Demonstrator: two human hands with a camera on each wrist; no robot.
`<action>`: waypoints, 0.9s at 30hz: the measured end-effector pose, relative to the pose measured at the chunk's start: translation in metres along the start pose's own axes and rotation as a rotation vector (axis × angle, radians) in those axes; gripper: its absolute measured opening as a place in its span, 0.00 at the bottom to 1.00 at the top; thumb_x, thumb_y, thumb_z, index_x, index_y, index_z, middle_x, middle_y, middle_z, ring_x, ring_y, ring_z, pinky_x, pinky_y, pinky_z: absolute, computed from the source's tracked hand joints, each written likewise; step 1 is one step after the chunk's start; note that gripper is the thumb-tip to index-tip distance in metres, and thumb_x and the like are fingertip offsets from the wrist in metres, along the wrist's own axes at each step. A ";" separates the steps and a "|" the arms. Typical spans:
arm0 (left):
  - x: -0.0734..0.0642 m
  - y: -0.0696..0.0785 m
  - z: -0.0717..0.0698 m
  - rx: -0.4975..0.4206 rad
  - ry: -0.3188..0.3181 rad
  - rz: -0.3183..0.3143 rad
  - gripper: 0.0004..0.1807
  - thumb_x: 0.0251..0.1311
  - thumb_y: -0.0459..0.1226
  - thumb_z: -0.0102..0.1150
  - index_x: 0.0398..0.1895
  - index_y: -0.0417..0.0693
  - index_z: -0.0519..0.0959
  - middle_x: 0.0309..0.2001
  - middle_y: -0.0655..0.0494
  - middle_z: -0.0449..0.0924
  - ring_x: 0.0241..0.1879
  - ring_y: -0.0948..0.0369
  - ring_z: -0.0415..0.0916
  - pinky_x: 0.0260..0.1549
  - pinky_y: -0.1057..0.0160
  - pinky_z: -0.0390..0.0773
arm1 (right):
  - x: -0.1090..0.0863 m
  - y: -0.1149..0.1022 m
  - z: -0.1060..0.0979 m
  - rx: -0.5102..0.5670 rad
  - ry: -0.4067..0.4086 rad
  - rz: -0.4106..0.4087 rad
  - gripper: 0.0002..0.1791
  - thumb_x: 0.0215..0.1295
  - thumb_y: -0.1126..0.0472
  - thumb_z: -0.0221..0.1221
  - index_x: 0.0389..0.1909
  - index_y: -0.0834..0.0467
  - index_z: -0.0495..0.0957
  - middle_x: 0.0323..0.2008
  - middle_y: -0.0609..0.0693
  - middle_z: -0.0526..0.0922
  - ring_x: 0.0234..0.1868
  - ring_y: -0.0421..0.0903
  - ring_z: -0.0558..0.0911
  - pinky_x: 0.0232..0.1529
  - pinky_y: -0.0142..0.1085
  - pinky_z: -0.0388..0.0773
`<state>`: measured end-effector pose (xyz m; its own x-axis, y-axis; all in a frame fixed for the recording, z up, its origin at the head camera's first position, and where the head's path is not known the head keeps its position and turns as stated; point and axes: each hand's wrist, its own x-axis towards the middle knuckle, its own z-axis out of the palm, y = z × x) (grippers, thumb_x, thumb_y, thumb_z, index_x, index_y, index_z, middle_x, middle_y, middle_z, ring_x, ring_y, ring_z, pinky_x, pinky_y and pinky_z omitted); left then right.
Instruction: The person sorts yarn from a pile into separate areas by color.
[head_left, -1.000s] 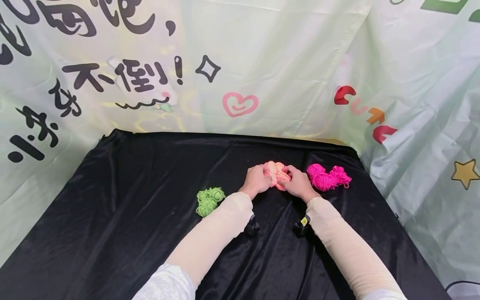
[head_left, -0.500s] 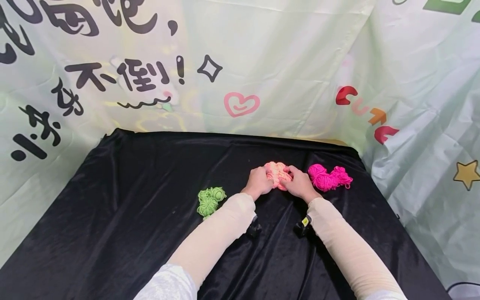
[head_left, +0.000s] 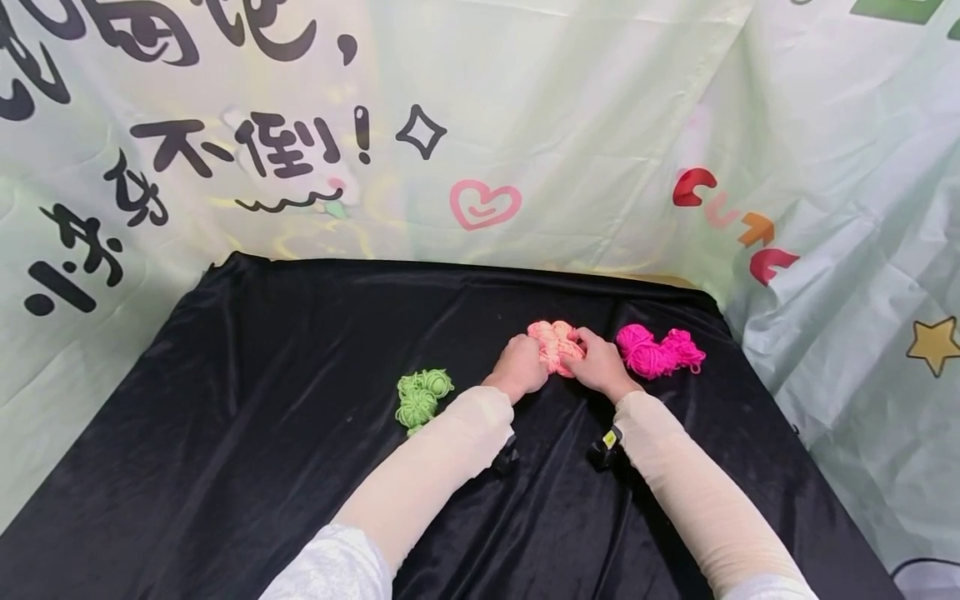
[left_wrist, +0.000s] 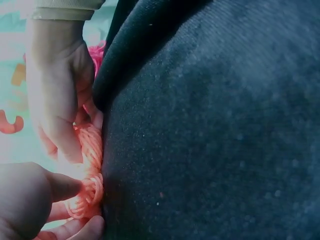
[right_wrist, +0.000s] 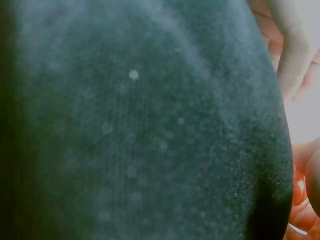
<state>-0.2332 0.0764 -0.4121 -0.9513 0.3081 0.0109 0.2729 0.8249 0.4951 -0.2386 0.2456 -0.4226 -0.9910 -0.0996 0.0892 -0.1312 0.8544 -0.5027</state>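
Coral-pink yarn (head_left: 554, 343), bunched in looped strands, is pinched by both hands (head_left: 521, 367) (head_left: 602, 367).

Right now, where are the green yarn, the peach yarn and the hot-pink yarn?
Green yarn (head_left: 422, 397), head view: its middle.
Peach yarn (head_left: 553, 348), head view: its middle.
Hot-pink yarn (head_left: 660, 356), head view: its middle.

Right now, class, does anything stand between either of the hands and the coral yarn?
Nothing visible does: the left hand and right hand both grip the coral yarn. The green yarn lies off to the left and the magenta yarn just right of the right hand, so neither is between.
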 end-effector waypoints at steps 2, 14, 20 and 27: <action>0.000 0.000 0.000 0.014 -0.001 0.005 0.13 0.59 0.39 0.62 0.43 0.41 0.81 0.45 0.46 0.77 0.49 0.53 0.76 0.50 0.62 0.74 | 0.000 0.000 0.000 0.008 -0.004 0.005 0.23 0.58 0.58 0.63 0.52 0.62 0.73 0.38 0.60 0.82 0.40 0.59 0.79 0.43 0.49 0.73; 0.004 -0.010 -0.003 -0.010 0.037 0.050 0.16 0.59 0.41 0.62 0.46 0.41 0.78 0.44 0.46 0.80 0.49 0.52 0.77 0.48 0.61 0.75 | -0.002 -0.002 0.000 0.070 0.015 0.007 0.22 0.59 0.57 0.63 0.52 0.62 0.73 0.37 0.59 0.83 0.39 0.55 0.80 0.41 0.45 0.73; 0.004 -0.012 -0.009 -0.024 0.037 0.043 0.12 0.59 0.42 0.63 0.41 0.44 0.78 0.34 0.52 0.78 0.41 0.56 0.77 0.40 0.63 0.75 | -0.005 -0.005 -0.004 0.092 0.015 -0.020 0.22 0.61 0.56 0.62 0.52 0.63 0.73 0.38 0.60 0.83 0.40 0.56 0.80 0.43 0.47 0.73; 0.003 -0.012 -0.014 -0.013 0.020 0.052 0.15 0.61 0.42 0.61 0.47 0.44 0.79 0.35 0.53 0.79 0.43 0.56 0.76 0.41 0.63 0.75 | -0.006 -0.007 -0.009 0.101 0.013 -0.052 0.21 0.63 0.57 0.61 0.53 0.66 0.73 0.40 0.63 0.83 0.41 0.57 0.80 0.43 0.48 0.74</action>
<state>-0.2410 0.0602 -0.4057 -0.9385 0.3411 0.0546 0.3206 0.8014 0.5050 -0.2314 0.2448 -0.4122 -0.9825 -0.1350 0.1284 -0.1848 0.7927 -0.5809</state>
